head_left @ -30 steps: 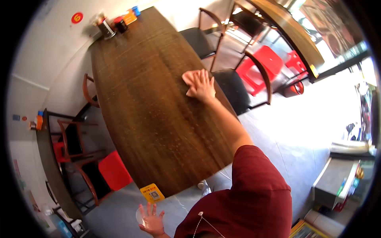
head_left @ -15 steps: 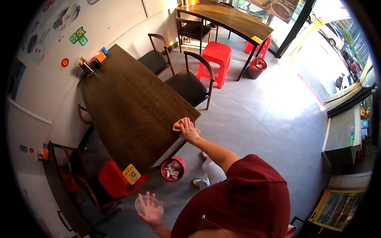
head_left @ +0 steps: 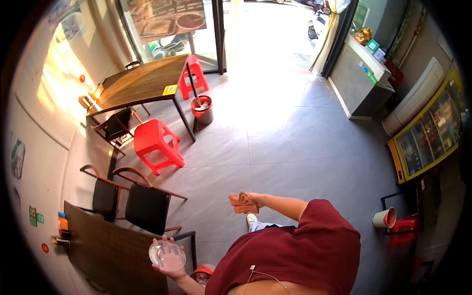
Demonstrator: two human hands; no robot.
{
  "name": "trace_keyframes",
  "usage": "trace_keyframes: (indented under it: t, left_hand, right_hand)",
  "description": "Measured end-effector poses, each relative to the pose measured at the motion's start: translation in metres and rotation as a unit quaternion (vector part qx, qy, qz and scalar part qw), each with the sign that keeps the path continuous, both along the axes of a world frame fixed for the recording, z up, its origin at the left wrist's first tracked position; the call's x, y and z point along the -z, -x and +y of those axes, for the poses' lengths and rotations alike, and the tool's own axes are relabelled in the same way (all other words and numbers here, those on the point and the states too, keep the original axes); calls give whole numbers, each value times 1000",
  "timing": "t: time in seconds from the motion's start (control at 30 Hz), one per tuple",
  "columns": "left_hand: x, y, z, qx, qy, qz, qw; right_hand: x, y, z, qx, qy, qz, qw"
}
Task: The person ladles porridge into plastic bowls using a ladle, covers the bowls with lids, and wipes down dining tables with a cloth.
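A pinkish-brown cloth (head_left: 242, 202) hangs in my right hand (head_left: 253, 198), whose fingers close round it above the grey floor, off the table. Over by the dark wooden table (head_left: 115, 253) at lower left, my left hand (head_left: 170, 260) is held palm up with its fingers spread. A clear round plastic container (head_left: 166, 251) rests on that palm, between the fingers and the camera.
Two black-seated chairs (head_left: 147, 207) stand beside the dark table. Further off are a red stool (head_left: 154, 142), another wooden table (head_left: 142, 78) and a red bin (head_left: 202, 110). A grey counter (head_left: 351, 81) and a yellow-framed display fridge (head_left: 427, 130) line the right side.
The view has swung right towards the doorway. My right hand has lifted the cloth off the tabletop and away from it. My left hand still carries the clear container.
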State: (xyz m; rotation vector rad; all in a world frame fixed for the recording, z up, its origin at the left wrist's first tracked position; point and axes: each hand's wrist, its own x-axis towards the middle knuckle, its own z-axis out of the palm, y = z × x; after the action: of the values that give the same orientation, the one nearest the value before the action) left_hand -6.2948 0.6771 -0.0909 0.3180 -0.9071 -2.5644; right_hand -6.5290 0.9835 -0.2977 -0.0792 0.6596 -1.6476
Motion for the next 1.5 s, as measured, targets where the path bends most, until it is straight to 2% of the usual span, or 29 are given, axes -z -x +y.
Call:
trace_keyframes:
  t: [0.03,0.13,0.17,0.2,0.23,0.33,0.4,0.47,0.5,0.53,0.57,0.67,0.7,0.77,0.9,1.07,1.13,1.17,1.2,1.27,1.4,1.5]
  left_hand:
    - [-2,37,8,39,-5,15,999]
    - [-1,123,29,122,-9,57,991]
    - [0,145,35,143,-9,65,988]
    - [2,163,40,144,-8,58,988]
    - [5,179,42,146,-7,49,988]
    - [15,220,33,150,10,19,988]
    - [23,252,20,143,-3,15,990]
    - [28,292,8,134,-15,20,991]
    - [29,318,0,135,-16,25,990]
    - [29,339,-9,136,-16,26,990]
    - [26,367,-17,148,-7,27,989]
    - [-3,461,-30,194,57,14,979]
    - [-11,494,-32,207,67,23,976]
    - [-35,549,-29,231,115,32,966]
    - [-46,641,-23,290,135,50,946]
    - [-28,715,-15,301,93,33,948]
    - [-16,733,-24,265,50,41,962]
    - [-12,740,-26,241,-22,42,969]
    - [-25,747,-20,194,-36,31,980]
    - [-30,756,-24,146,-29,26,989]
    - [-24,754,-32,40,-25,-18,999]
    - [-17,751,-42,-23,-18,-25,999]
  right_hand:
    - [-30,28,29,-8,23,14,1000]
    - [-61,85,82,197,-52,104,974]
    - [-86,100,90,111,-233,513,819]
    - [-118,109,92,-4,-359,802,478]
    - [-132,119,92,-119,-403,907,31]
    - [-43,168,90,-31,-418,906,61]
    - [-40,194,64,-78,-473,869,120]
    - [-36,228,47,69,-431,765,474]
    - [-30,248,42,230,-303,567,730]
    - [-23,261,34,358,-133,281,880]
    - [-20,277,25,434,55,-46,898]
    - [-61,335,14,387,72,-121,911]
    - [-61,362,13,392,113,-99,908]
    - [-64,392,20,442,125,-81,885]
    - [-78,448,28,486,161,-63,857]
    - [-49,531,45,491,66,-80,865]
    - [-40,580,37,471,33,-84,877]
    - [-50,602,36,451,21,-105,886]
    - [-51,627,32,437,17,-96,894]
    - [-60,674,21,385,-18,-97,918]
    - [-39,767,-16,310,-102,-84,941]
    - [-24,831,-73,261,-139,-31,955]
